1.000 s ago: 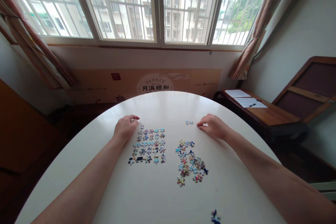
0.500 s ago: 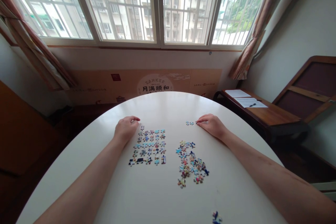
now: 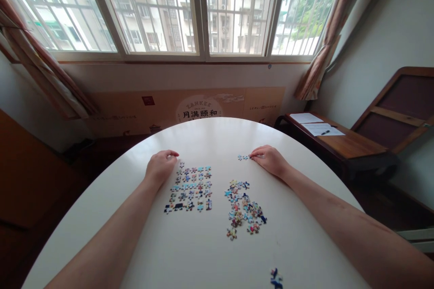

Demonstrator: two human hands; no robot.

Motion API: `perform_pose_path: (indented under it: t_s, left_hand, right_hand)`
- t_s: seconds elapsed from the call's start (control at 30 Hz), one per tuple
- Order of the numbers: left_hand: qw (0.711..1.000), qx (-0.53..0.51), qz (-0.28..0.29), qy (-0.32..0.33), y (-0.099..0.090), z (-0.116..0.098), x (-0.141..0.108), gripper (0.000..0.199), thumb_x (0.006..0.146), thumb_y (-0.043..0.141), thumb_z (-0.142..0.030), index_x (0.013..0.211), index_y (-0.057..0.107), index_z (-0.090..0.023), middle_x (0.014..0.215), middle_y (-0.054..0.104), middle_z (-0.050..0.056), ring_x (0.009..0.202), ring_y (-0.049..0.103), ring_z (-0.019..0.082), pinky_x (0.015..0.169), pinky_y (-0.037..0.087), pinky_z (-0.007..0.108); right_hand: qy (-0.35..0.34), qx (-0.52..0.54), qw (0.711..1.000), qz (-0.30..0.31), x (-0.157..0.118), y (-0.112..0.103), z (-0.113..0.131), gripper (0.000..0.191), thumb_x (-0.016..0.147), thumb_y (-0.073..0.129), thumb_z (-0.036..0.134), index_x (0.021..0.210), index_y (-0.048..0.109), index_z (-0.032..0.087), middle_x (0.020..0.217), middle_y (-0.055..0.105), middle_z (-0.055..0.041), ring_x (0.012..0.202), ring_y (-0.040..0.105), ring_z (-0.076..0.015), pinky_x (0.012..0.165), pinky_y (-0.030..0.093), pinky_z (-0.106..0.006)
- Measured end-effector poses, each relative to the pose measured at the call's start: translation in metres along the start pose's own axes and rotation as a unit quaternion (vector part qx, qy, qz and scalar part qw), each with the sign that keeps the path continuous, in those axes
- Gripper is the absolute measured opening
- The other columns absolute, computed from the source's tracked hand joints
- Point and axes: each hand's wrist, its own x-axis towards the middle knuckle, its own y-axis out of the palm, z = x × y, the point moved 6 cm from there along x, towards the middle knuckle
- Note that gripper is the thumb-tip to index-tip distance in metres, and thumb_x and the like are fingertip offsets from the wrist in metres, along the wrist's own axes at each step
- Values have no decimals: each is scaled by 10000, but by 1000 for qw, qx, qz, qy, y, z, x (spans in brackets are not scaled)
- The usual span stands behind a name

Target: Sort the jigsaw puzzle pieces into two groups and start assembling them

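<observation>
On the worktop at one o'clock, the right hand pinches a jigsaw piece, likely because it's so tiny. At eleven, the left hand lies beside jigsaw rows; its grip doesn't show.

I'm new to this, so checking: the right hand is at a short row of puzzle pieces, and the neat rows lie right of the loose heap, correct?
Not quite: the head view shows the neat rows left of the loose heap. The right hand is indeed at a short row of puzzle pieces.
</observation>
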Motion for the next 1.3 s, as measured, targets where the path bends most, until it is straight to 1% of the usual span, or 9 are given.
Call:
perform_pose_path:
  t_s: [0.3,0.4,0.47,0.57,0.6,0.73,0.93,1.07,1.3]
  left_hand:
    - [1000,-10,-1,-12,-1,0,-1,306,769,519,-283,923,781,-243,983,748,55,940,672,251,888,513,328]
    - [1000,-14,0,-14,-1,0,-1,307,766,523,-286,929,781,-248,956,749,49,928,669,251,881,515,328]
    - [1000,-20,-1,-11,-1,0,-1,308,766,524,-282,934,780,-249,937,748,48,919,667,252,877,516,331]
    - [1000,-26,-2,-14,-1,0,-2,311,768,522,-276,935,782,-244,941,746,54,904,671,257,864,519,341]
    - [1000,-26,-2,-16,0,0,-2,312,770,520,-276,936,782,-242,951,746,58,903,673,260,862,521,346]
    - [999,-35,-1,-17,0,0,-2,320,781,517,-269,961,780,-239,977,752,65,939,682,265,872,522,348]
    - [999,-44,-8,-17,0,1,-4,308,776,527,-256,953,779,-241,988,758,58,968,687,259,895,522,337]
    - [999,-47,-7,-18,0,0,-4,313,777,521,-254,952,779,-239,986,758,61,953,686,258,883,524,342]
    - [999,-30,-4,-21,-1,-1,-3,320,782,514,-265,956,782,-239,933,751,46,884,681,244,849,521,332]
  right_hand:
    - [-11,-3,1000,-26,-1,-6,9,152,853,676,215,856,821,259,989,782,-52,958,708,-253,945,541,-424]
    - [-14,-9,999,-50,-2,-19,23,138,866,676,230,891,812,238,1008,761,-84,981,688,-267,952,529,-450]
    - [-38,-5,999,-37,-3,-28,42,121,875,688,256,907,804,245,978,751,-76,950,683,-249,915,536,-421]
    - [-143,22,981,126,-12,-25,85,115,896,675,262,900,790,266,915,741,-45,881,678,-208,821,534,-349]
    - [-160,22,973,164,-17,-24,97,122,897,668,252,883,788,271,894,737,-33,852,675,-196,793,526,-335]
    - [-165,37,958,232,-26,-21,118,120,864,685,233,892,792,281,898,744,-13,815,679,-171,760,515,-305]
    - [-128,43,951,279,-27,-16,103,193,795,696,148,861,811,289,843,758,10,760,686,-157,733,514,-276]
    - [-94,22,956,278,-23,-22,85,189,768,692,130,788,807,279,808,764,10,746,694,-168,726,510,-278]
    - [-34,-8,966,258,-18,-26,44,133,776,693,179,818,807,235,850,769,-22,774,690,-178,720,510,-271]
